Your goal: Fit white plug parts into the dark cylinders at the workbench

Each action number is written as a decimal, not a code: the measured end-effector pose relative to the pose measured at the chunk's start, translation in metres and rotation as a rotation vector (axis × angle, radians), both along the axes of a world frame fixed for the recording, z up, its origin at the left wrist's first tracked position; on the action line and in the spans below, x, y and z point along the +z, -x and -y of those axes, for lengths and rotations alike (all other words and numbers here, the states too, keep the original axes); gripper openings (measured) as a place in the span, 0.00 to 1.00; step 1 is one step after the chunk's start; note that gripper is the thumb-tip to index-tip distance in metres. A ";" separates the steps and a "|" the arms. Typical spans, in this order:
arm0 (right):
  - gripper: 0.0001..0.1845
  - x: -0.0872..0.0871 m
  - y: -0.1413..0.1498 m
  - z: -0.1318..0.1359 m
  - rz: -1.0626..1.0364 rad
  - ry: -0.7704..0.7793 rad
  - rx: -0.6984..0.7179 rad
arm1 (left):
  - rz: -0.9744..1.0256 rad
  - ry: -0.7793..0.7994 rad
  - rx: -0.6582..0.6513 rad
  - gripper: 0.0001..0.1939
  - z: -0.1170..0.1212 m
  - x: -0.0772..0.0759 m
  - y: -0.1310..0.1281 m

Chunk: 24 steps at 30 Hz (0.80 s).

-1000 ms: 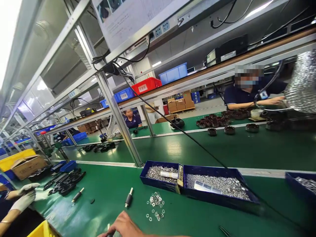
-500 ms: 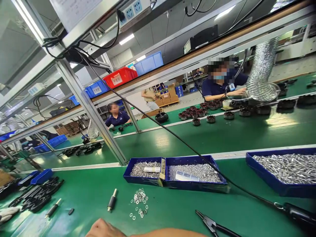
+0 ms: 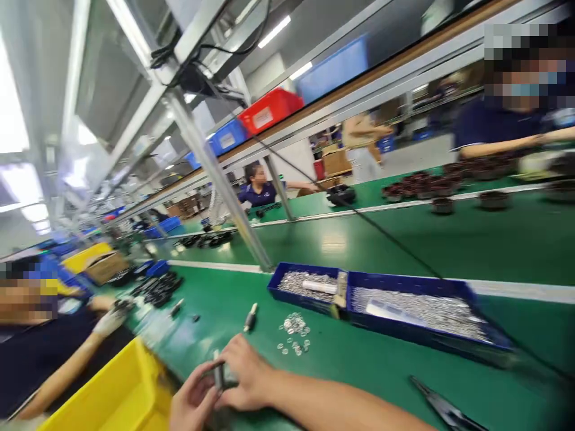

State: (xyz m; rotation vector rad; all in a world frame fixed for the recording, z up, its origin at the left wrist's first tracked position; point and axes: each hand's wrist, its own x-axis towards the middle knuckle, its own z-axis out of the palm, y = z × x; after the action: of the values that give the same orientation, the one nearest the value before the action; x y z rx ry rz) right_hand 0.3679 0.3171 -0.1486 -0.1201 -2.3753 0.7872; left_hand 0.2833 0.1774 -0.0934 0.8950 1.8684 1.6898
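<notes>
At the bottom of the head view my left hand [image 3: 194, 396] and my right hand [image 3: 249, 372] meet over the bench. Between their fingertips is a small dark cylindrical piece [image 3: 218, 376] with a pale upper end, blurred and partly covered. Both hands are closed about it. Just beyond my right hand lies a black-sleeved rod with pale ends [image 3: 251, 318]. Small silvery rings [image 3: 295, 325] are scattered to the right of that rod. A pair of pliers [image 3: 442, 404] rests farther right, below my right forearm's level in depth.
Blue trays [image 3: 404, 332] of small metal parts line the back. A yellow bin [image 3: 112, 392] stands at my left, beside a co-worker's gloved hand [image 3: 110, 320]. Black parts [image 3: 159, 288] lie farther left. A metal post [image 3: 220, 185] and a hanging black cable [image 3: 381, 230] cross the view.
The view has swung left, bringing the yellow bin and the neighbouring co-worker into sight. My left hand has come into view, and the small dark piece now shows between both hands.
</notes>
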 end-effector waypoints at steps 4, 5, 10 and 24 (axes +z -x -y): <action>0.34 0.021 -0.020 0.007 -0.049 0.187 0.036 | -0.070 -0.010 -0.087 0.28 0.002 -0.010 0.020; 0.33 0.024 -0.023 0.009 -0.050 0.207 0.038 | -0.080 -0.022 -0.094 0.26 0.003 -0.011 0.022; 0.28 0.028 -0.024 0.015 -0.028 0.204 0.029 | -0.094 -0.065 -0.117 0.23 0.005 -0.022 0.023; 0.38 0.033 -0.019 0.017 0.164 0.282 -0.077 | -0.762 0.374 0.217 0.30 -0.068 -0.020 0.255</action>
State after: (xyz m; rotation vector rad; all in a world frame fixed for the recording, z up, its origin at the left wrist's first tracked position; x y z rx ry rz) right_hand 0.3868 0.3003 -0.1157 -0.4045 -2.3803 1.1085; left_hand 0.0287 0.2450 -0.1131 1.3216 2.7417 1.0945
